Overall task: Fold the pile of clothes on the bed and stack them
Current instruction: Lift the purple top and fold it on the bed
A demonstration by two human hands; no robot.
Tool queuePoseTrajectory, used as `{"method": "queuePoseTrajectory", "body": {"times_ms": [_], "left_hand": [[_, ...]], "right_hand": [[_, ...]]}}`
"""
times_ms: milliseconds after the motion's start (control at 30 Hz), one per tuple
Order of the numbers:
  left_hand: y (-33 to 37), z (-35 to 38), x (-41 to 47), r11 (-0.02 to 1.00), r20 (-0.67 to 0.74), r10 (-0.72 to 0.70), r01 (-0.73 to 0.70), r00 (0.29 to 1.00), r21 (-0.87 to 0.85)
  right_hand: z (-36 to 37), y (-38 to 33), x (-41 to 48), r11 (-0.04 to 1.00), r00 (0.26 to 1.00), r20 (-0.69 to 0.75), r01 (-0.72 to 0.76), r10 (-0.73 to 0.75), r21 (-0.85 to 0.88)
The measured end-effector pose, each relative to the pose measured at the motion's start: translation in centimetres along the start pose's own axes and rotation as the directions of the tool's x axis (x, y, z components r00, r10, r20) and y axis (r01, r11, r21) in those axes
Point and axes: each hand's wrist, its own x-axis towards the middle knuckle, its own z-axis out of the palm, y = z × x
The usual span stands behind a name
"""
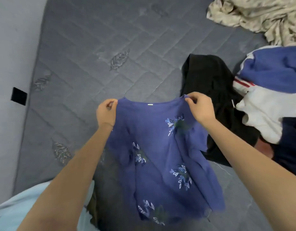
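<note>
I've got the blue top (157, 147) with the little leaf embroidery held up by its shoulders over the grey quilted mattress (93, 52). My left hand (105, 112) pinches the left shoulder corner with fingers curled around the fabric, and my right hand (199, 108) pinches the right one the same way, so the neckline stretches between them with the small white tag showing in the middle. The rest of the top hangs down toward me, a bit wrinkled. Over on my right sits the unfolded pile: a black garment (210, 90) just beside the top, then a blue and white piece (269, 72) with a red stripe. A beige patterned sheet (260, 15) is bunched up in the far right corner.
</note>
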Motion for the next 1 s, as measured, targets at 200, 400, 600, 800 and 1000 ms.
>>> {"method": "queuePoseTrajectory", "body": {"times_ms": [200,400,600,800,1000], "left_hand": [[-5.5,2.8,-0.1,0.950,0.012,0.116,-0.115,0.993,0.290],[-9.0,4.2,-6.1,0.854,0.246,0.165,-0.263,0.955,0.449],[-12.5,5.6,-13.4,0.757,0.515,0.144,-0.429,0.845,0.493],[-14.5,6.1,-14.9,0.658,0.564,0.095,-0.477,0.820,0.582],[-11.6,8.4,-13.8,0.751,0.472,0.202,-0.445,0.858,0.488]], "right_hand": [[5.2,3.5,-0.8,0.979,0.999,0.054,0.002,0.009,-0.206],[5.9,7.3,-5.6,0.953,0.979,0.147,-0.095,0.142,-0.288],[6.0,11.2,-10.9,0.933,0.945,0.154,-0.242,0.289,-0.267],[6.0,13.2,-10.8,0.923,0.923,0.050,-0.383,0.381,0.043],[5.4,13.5,-7.2,0.844,0.866,0.009,-0.488,0.499,0.224]]}}
